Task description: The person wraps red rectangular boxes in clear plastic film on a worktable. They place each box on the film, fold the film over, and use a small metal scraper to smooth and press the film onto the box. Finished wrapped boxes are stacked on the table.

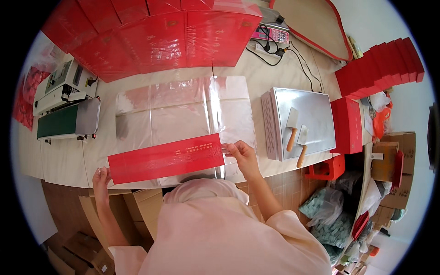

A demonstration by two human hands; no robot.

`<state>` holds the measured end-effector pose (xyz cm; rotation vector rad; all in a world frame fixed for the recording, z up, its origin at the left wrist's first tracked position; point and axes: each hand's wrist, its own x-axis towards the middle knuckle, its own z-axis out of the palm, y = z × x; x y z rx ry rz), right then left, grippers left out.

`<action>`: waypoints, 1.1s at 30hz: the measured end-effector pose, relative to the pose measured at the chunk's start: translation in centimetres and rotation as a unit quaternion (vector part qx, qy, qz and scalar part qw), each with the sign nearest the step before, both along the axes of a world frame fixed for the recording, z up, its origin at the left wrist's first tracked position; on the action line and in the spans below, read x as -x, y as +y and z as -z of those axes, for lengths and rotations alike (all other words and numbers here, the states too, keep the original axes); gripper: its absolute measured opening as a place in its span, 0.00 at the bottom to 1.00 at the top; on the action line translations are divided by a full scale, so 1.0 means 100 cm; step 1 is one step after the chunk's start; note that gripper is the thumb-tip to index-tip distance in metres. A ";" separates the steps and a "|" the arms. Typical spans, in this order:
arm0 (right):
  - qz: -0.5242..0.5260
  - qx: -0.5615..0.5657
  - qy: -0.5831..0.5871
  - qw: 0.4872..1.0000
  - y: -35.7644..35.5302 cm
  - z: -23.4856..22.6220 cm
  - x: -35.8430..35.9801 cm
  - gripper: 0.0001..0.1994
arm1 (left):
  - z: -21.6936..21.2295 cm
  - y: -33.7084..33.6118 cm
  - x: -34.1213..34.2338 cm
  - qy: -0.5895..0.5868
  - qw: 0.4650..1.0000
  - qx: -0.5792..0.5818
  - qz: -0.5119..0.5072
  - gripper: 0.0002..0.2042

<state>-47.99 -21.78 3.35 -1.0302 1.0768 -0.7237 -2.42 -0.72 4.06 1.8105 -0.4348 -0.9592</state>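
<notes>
A long red box [167, 160] with gold print on its face is held up between my two hands, above the near edge of the table. Clear film seems to stick out past its ends. My left hand [101, 178] pinches at the box's left end, and my right hand [240, 156] pinches the film at the right end. Beneath and behind the box lies a large clear plastic sheet [183, 107], shiny and creased, flat on the table. Fingertip contact on the left is too small to make out fully.
Film-wrapped red boxes [156, 43] stand at the back. On the left is a sealing machine [64, 121] with a green belt. Two wooden-handled scrapers [292, 126] lie on a silver flat-topped unit [316, 110] at right. Black cables [302, 59] run behind it; red boxes [380, 68] are stacked beyond.
</notes>
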 end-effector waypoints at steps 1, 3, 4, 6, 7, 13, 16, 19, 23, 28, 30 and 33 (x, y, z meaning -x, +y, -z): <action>-0.002 0.001 -0.001 1.000 0.000 0.000 0.000 0.13 | 0.003 0.002 -0.003 0.003 1.000 0.002 0.003 0.14; -0.002 0.003 -0.001 1.000 0.000 0.000 0.000 0.13 | 0.005 0.002 -0.002 0.005 1.000 0.008 -0.002 0.14; -0.002 0.002 -0.002 1.000 0.001 -0.001 0.000 0.13 | 0.006 0.002 -0.001 0.006 1.000 0.011 -0.005 0.14; 0.000 0.000 -0.006 1.000 0.001 -0.001 0.000 0.13 | 0.004 0.001 0.002 0.011 1.000 0.013 -0.013 0.14; 0.001 0.000 -0.008 1.000 0.001 -0.001 0.000 0.13 | 0.003 0.001 0.003 0.014 1.000 0.014 -0.017 0.14; 0.030 -0.022 -0.013 0.999 0.000 -0.002 0.001 0.13 | 0.004 -0.001 0.007 0.029 0.998 0.027 -0.038 0.13; 0.087 -0.057 -0.030 0.994 -0.011 -0.006 0.015 0.15 | 0.002 -0.001 0.008 0.022 0.998 0.035 -0.044 0.12; 0.142 -0.031 -0.004 0.989 -0.024 -0.012 0.037 0.14 | 0.010 0.015 -0.008 0.004 0.997 0.013 -0.075 0.11; 0.191 0.055 0.069 0.978 -0.028 -0.033 0.022 0.11 | 0.028 0.057 -0.021 -0.001 0.981 0.013 -0.193 0.15; 0.036 0.316 0.259 0.912 -0.011 -0.048 -0.043 0.11 | 0.033 0.064 -0.003 0.011 0.960 0.062 -0.274 0.15; -0.095 0.479 0.310 0.816 -0.002 -0.060 -0.084 0.21 | 0.044 0.068 0.009 0.059 0.950 0.096 -0.290 0.13; -0.296 0.494 0.307 0.758 0.010 -0.072 -0.147 0.40 | 0.069 0.087 0.034 0.111 0.931 0.101 -0.332 0.12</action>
